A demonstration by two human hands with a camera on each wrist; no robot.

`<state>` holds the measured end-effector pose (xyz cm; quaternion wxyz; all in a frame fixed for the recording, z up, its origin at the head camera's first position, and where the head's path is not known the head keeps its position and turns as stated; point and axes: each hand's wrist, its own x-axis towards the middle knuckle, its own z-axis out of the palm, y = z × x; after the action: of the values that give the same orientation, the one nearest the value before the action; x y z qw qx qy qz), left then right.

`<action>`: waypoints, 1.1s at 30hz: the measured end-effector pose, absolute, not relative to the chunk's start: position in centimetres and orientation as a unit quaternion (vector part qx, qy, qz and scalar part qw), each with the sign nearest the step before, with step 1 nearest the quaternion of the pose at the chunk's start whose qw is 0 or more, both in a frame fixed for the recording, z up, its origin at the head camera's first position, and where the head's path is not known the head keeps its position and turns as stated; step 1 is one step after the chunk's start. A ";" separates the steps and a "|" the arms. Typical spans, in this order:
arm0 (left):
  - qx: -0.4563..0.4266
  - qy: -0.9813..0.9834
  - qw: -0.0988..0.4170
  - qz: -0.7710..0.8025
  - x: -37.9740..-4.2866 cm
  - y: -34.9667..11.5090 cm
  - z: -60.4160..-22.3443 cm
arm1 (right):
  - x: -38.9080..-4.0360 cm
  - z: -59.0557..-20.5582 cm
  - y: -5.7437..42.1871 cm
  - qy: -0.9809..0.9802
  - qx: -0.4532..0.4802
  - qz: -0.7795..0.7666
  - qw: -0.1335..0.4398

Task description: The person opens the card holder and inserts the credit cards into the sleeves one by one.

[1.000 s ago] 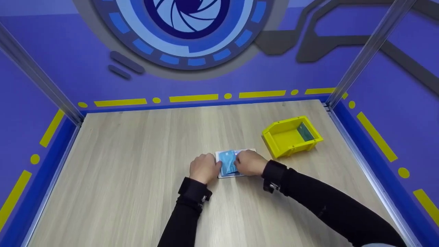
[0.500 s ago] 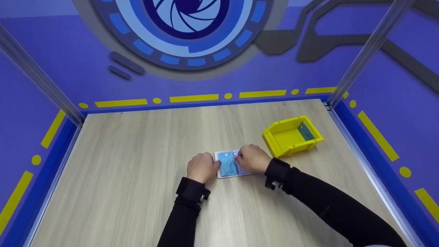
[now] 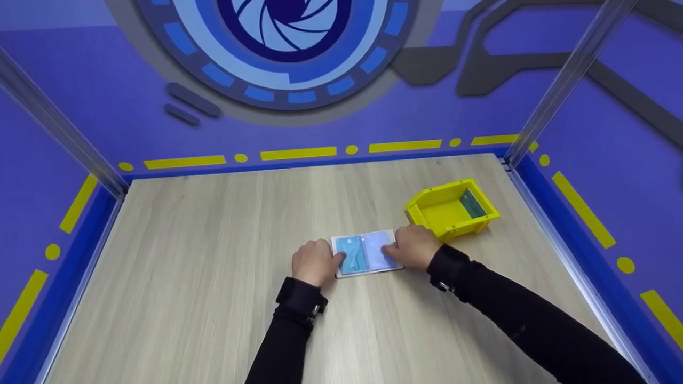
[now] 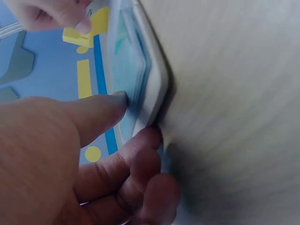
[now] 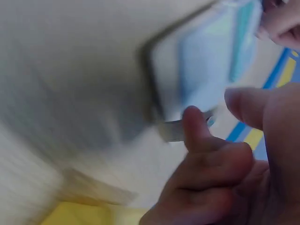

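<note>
An unfolded card holder (image 3: 368, 269) with a white border lies on the wooden table. Its left half shows a light blue card (image 3: 352, 255) under clear plastic; the right half (image 3: 378, 249) looks pale lavender. My left hand (image 3: 314, 262) pinches the left edge, thumb on the blue side and fingertips at the rim, as the left wrist view shows. On the opposite edge is my right hand (image 3: 419, 246), its thumb over the lavender half. In the right wrist view the index fingertip (image 5: 192, 115) meets the holder's edge; blur hides the exact thumb contact.
A yellow bin (image 3: 451, 213) stands just behind my right hand, with a dark green patch on its inner right wall. Purple-blue panels (image 3: 299, 136) close off the table (image 3: 213, 266) at the back and both sides.
My right hand has moved right, from the holder's middle to its right edge, uncovering the lavender half. The blue sheet now lies flatter. The left hand keeps its place.
</note>
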<state>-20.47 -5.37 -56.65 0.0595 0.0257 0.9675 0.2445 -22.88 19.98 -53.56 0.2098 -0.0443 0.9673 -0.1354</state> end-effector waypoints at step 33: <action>0.077 0.963 0.049 0.254 -20.4 -4.8 -56.7 | -22.5 -49.7 16.6 0.884 -0.129 -0.405 0.196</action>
<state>-20.36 -4.79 -56.73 0.0487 0.0766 0.9628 0.2545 -22.51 16.64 -49.75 0.1960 -0.1292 0.8839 -0.4045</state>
